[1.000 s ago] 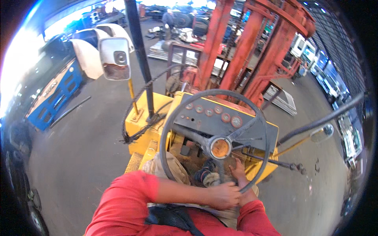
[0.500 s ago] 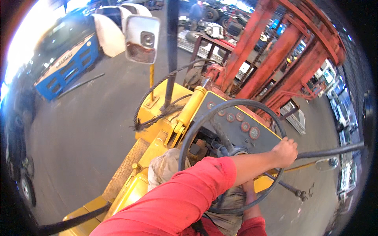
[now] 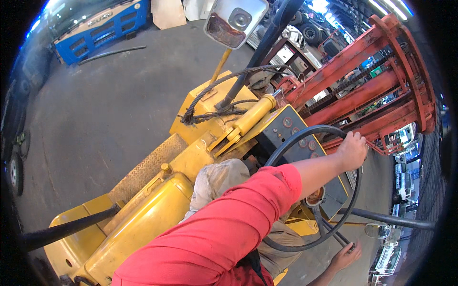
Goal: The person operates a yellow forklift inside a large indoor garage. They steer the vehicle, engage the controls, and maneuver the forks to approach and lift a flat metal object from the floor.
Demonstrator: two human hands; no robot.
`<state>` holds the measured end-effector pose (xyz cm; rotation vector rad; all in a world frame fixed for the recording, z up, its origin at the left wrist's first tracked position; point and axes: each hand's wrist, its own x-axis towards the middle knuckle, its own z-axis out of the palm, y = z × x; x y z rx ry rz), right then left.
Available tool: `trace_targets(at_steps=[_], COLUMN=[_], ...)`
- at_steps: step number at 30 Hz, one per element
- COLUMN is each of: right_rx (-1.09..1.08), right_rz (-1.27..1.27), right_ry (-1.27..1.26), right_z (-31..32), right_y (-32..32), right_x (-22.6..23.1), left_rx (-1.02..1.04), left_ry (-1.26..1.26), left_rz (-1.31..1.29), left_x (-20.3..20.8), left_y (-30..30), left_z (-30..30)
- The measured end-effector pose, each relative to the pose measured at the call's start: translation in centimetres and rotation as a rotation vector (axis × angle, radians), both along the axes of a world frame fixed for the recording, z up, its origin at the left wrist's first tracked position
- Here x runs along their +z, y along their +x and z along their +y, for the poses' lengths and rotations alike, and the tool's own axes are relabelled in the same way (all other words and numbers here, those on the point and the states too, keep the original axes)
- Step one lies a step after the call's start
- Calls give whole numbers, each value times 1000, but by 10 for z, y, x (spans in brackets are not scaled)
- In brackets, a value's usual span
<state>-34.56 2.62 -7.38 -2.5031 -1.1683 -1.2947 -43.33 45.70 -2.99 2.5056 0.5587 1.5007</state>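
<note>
My left arm, in a red sleeve, reaches across to the right over the black steering wheel [image 3: 282, 148]. My left hand [image 3: 353, 150] is closed round the far right of its rim. Lower down, past the wheel's near right side, my right hand [image 3: 346, 257] has its fingers curled at the end of a dark control lever [image 3: 339, 236]; part of the grip is hidden. Behind the wheel is a dark instrument panel [image 3: 287, 122] with several round gauges, partly covered by my left forearm. My knee in pale, stained trousers [image 3: 222, 176] shows left of the wheel.
A red lift mast [image 3: 362, 93] stands ahead to the right. Yellow bodywork [image 3: 162, 205], a cylinder [image 3: 255, 114] and a mirror [image 3: 234, 21] are on the left. Black bars [image 3: 389, 218] flank the seat. A blue truck front [image 3: 102, 31] stands far left; parked vehicles line the right.
My right hand has moved from under the wheel out to the lever. My left hand stays on the rim as the wheel has turned. The view has swung, shifting the surroundings.
</note>
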Motion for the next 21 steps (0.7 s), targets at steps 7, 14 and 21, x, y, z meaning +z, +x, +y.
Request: trace_targets(at_steps=[7,14,21], right_rx=[-24,164,112], right_rz=[313,474,562], right_ry=[161,558,895], right_z=[-1,-25,-16], right_y=[41,96,145], right_x=[-11,4,46], left_rx=[13,-1,34], left_ry=[-57,-137,-213], left_rz=[-15,-6,-17], left_x=[-4,-13,-17], left_y=[-62,-120,-140], left_z=[30,31,22])
